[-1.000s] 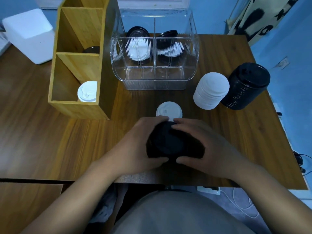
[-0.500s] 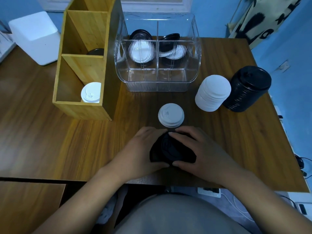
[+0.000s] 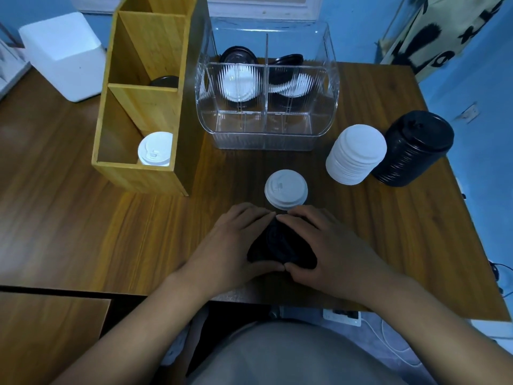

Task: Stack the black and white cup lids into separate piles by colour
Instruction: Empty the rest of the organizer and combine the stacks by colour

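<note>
Pile in hand: the black lids point(image 3: 280, 245) sit as a short pile near the front edge of the counter point(image 3: 83, 232), cupped between your two hands.
Left grip: your left hand point(image 3: 233, 245) curls fingers and thumb round the pile's left side, grasping it.
Right grip: your right hand point(image 3: 330, 245) grasps the right side the same way, and the fingertips nearly meet at the far rim.
Edge risk: squeeze unevenly and a lid could skew out, or slide off the front edge toward your lap.
Bump risk: the small white pile point(image 3: 286, 188) lies just beyond your fingertips, so a forward push would likely knock it.
Right side: the tall white stack point(image 3: 356, 154) stands just beside the tall black stack point(image 3: 413, 148).
Behind: the clear organiser point(image 3: 266, 134) holds mixed lids.
Left side: the wooden box point(image 3: 138, 173) holds a white lid point(image 3: 155, 148) in its front compartment.
In the way: the tall white stack crowds the route to the black one.
</note>
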Tool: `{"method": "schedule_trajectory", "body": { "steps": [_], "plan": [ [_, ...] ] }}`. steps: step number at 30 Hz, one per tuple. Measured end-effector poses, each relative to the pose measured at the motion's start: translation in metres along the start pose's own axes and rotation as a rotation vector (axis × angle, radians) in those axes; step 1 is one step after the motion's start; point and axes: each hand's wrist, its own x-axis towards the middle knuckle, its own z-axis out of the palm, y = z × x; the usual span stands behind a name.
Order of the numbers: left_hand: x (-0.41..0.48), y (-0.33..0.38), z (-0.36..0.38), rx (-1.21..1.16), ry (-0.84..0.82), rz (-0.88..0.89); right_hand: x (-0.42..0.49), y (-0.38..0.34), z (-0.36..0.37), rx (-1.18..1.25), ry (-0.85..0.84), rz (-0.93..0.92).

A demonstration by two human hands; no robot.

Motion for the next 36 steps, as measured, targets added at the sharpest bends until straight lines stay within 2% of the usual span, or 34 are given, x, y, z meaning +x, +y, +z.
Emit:
{"method": "schedule_trajectory", "body": {
  "steps": [6, 12, 14, 18, 24, 32, 36],
  "plan": [
    [0.000, 0.001, -0.002, 0.114, 0.017, 0.019, -0.005, 0.002, 0.005, 0.008, 0.011, -0.004],
    [-0.007, -0.001, -0.002, -0.043, 0.051, -0.024, 0.007, -0.005, 0.004, 0.120, 0.015, 0.031],
    [-0.009, -0.007, -0.008, -0.044, 0.069, -0.045, 0.011, -0.002, 0.001, 0.168, 0.076, 0.063],
    [-0.011, -0.028, -0.024, -0.042, 0.125, -0.165, 0.029, 0.022, -0.008, 0.066, 0.225, 0.145],
    [0.011, -0.035, -0.026, -0.005, 0.157, -0.251, 0.064, 0.030, -0.007, 0.046, 0.152, 0.135],
    [0.028, -0.045, -0.021, -0.043, 0.212, -0.264, 0.063, 0.027, -0.003, -0.026, 0.146, 0.170],
    [0.032, -0.044, -0.020, -0.071, 0.241, -0.262, 0.072, 0.019, -0.029, -0.003, 0.180, 0.138]
  ]
}}
